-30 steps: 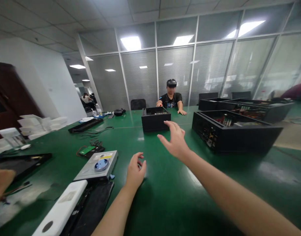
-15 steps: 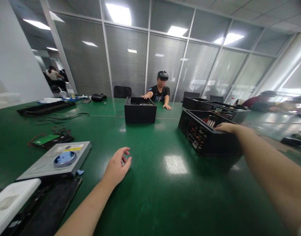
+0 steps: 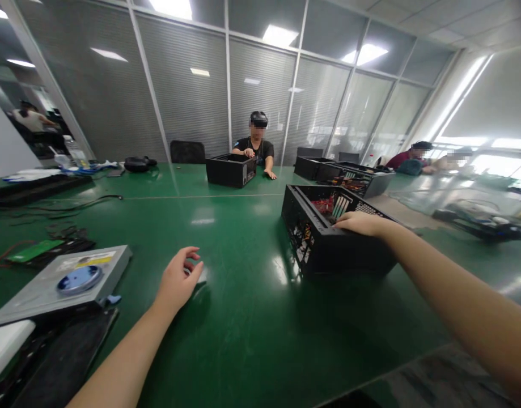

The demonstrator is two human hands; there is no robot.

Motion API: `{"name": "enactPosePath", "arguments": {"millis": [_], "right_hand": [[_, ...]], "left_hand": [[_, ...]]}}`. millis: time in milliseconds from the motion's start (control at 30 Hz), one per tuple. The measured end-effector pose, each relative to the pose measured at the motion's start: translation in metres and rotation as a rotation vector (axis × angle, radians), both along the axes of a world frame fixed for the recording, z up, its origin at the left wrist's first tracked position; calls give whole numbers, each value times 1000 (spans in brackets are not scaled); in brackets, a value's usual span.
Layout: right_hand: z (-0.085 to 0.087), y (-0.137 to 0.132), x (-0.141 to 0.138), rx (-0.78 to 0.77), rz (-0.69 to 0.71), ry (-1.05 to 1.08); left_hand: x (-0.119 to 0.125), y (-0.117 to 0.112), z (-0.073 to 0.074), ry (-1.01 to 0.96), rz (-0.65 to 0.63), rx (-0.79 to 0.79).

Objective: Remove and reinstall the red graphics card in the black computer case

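My right hand (image 3: 357, 222) grips the near top rim of a black open-topped computer case (image 3: 349, 252), its fingertips hooked over inside the rim. The case lies on the green table, right of the middle. Inside it a red circuit board (image 3: 322, 205) and pale slot covers (image 3: 341, 206) show. My left hand (image 3: 178, 279) rests by itself on the table, palm inward, with loosely curled fingers apart and nothing in them. To its left sits a grey metal drive (image 3: 115, 263) with a round blue lid-like dish (image 3: 79, 280) on top.
Across the table a person (image 3: 257, 144) handles another black case (image 3: 230, 171). More open cases (image 3: 349, 178) stand behind mine. At left lie a green circuit board (image 3: 34, 250), cables (image 3: 90, 202), a black panel (image 3: 68, 357) and a white box (image 3: 7, 343). The near table edge (image 3: 383, 378) shows lower right.
My view has swung right. With my right hand on its rim, the case has turned on the table. The person opposite has turned their case too. My left hand keeps its pose.
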State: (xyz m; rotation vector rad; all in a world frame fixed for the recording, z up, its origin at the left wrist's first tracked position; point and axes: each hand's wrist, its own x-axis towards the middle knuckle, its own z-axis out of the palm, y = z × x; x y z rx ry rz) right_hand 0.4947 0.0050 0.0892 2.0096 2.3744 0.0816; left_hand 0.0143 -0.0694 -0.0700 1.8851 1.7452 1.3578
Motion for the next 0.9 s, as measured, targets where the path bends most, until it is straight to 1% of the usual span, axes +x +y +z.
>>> {"name": "enactPosePath", "arguments": {"millis": [67, 133, 167, 200, 267, 300, 333, 367, 400, 433, 467, 500, 533, 600, 633, 700, 767, 833, 900], "right_hand": [[0, -48, -20, -106, 39, 47], [0, -101, -43, -139, 66, 86], [0, -127, -55, -122, 80, 109], [0, -152, -67, -91, 94, 140], [1, -195, -90, -2, 117, 234], [0, -212, -101, 50, 134, 290], [0, -225, -110, 97, 153, 346], [-1, -235, -117, 136, 178, 394], [-2, -242, -122, 167, 204, 433], [-3, -246, -125, 189, 229, 460], [-4, -248, -127, 203, 252, 478], [-4, -249, -127, 211, 271, 491], [-4, -248, -126, 214, 287, 501], [-4, -244, -123, 211, 315, 523], [-5, -242, -121, 207, 327, 529], [-10, -235, -119, 212, 356, 512], [-19, -228, -120, 269, 403, 455], [-30, -222, -123, 381, 465, 400], [-38, -218, -125, 496, 510, 385]], "left_hand": [[3, -5, 8, -21, 10, 51], [10, -14, 26, -52, 41, 136], [17, -20, 39, -81, 55, 191], [25, -26, 56, -120, 59, 255], [48, -36, 95, -189, 16, 384], [63, -39, 117, -184, -29, 433], [80, -40, 137, -131, -82, 456], [99, -38, 156, -22, -136, 443], [119, -32, 171, 140, -200, 394], [138, -22, 182, 338, -271, 312], [158, -10, 189, 550, -341, 207], [176, 5, 190, 756, -393, 93], [192, 21, 188, 937, -416, -18], [217, 52, 175, 1211, -392, -199], [225, 65, 167, 1286, -381, -256], [235, 84, 151, 1364, -383, -324], [236, 94, 139, 1401, -391, -354], [234, 96, 132, 1442, -393, -391], [235, 94, 131, 1484, -399, -430]]}}
